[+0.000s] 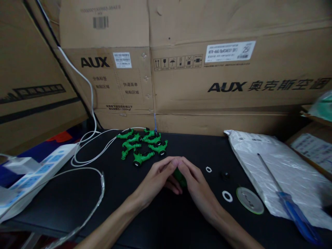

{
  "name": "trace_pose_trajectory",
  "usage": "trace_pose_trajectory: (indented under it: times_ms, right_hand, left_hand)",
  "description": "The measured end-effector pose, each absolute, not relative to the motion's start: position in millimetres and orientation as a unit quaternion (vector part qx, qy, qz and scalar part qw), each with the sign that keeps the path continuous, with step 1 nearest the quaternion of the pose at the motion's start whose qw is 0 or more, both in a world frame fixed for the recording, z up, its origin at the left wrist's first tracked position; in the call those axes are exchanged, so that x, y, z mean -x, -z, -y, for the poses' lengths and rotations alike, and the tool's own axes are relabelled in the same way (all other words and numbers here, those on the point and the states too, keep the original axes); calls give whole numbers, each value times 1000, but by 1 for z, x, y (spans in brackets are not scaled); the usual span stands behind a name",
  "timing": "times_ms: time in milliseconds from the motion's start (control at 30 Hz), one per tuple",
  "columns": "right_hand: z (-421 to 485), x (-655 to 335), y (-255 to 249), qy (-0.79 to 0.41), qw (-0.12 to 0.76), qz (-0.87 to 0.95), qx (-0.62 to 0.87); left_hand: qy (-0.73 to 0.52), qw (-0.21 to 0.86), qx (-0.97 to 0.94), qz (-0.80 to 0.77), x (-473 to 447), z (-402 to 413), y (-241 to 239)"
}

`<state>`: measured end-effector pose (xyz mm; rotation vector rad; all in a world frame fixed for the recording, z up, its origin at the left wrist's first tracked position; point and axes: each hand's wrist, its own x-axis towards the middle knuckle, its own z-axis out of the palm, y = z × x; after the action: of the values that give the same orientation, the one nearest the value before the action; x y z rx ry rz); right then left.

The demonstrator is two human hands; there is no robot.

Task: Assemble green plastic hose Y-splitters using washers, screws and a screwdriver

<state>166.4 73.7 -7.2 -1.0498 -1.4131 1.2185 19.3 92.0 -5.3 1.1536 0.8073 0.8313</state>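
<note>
My left hand (159, 174) and my right hand (193, 176) meet at the thumbs and fingertips over the middle of the black table. Both are closed around a green plastic hose splitter (179, 176), mostly covered by the fingers. Beyond my left hand lie several green Y-shaped hose splitters (142, 157) with black parts, grouped together. To the right of my right hand are a small white ring (209, 169), a larger white ring (227, 196) and a small black part (225, 175). A shallow round dish (255, 207) with small pieces in it sits beside them.
A blue-handled screwdriver (290, 205) rests on a white plastic mailing bag (275, 162) at the right. At the left are a power strip (58, 160) and loose white cables (90, 162). Large cardboard boxes (181, 100) wall off the table's back.
</note>
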Motion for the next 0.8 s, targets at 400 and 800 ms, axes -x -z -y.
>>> trace_pose_trajectory:
  times_ms: [400, 800]
  right_hand:
    - [-69, -167, 10, -502, 501, 564, 423]
    - [-69, -167, 17, -464, 517, 596, 403]
  left_hand:
    - [-376, 739, -464, -310, -17, -93, 10]
    - [-367, 787, -413, -274, -11, -97, 16]
